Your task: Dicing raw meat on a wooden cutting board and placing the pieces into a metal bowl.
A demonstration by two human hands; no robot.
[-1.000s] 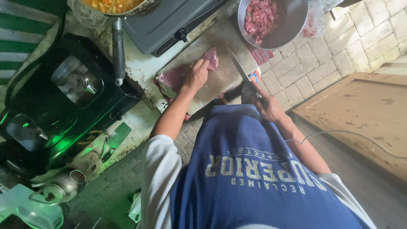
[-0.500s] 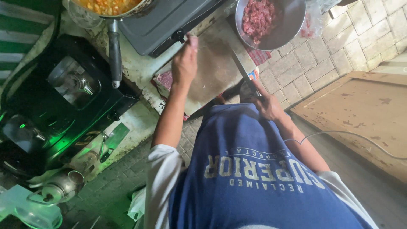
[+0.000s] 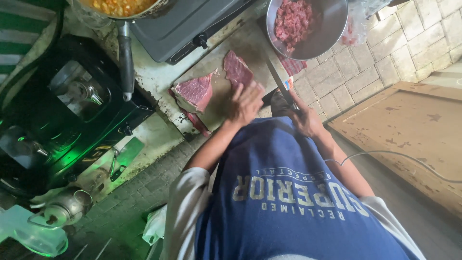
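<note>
On a worn cutting board (image 3: 216,98) lie two slabs of raw red meat: a thick one (image 3: 194,91) at the left and a thinner slice (image 3: 237,70) farther back. My left hand (image 3: 246,102) hovers over the board's near edge with fingers spread, just below the thinner slice and holding nothing. My right hand (image 3: 302,118) grips the dark handle of a long knife (image 3: 279,83), whose blade points away across the board toward a metal bowl.
A steel bowl (image 3: 327,33) of chopped raw meat sits at the back right. A grey cooker (image 3: 185,24) and a pan of orange stew with a long handle (image 3: 126,53) stand behind the board. A black machine (image 3: 62,120) is at the left. Tiled counter wall falls away right.
My left hand reached to the board's far edge, then drew back to the near edge, leaving the meat laid out as two separate pieces. The right hand kept hold of the knife.
</note>
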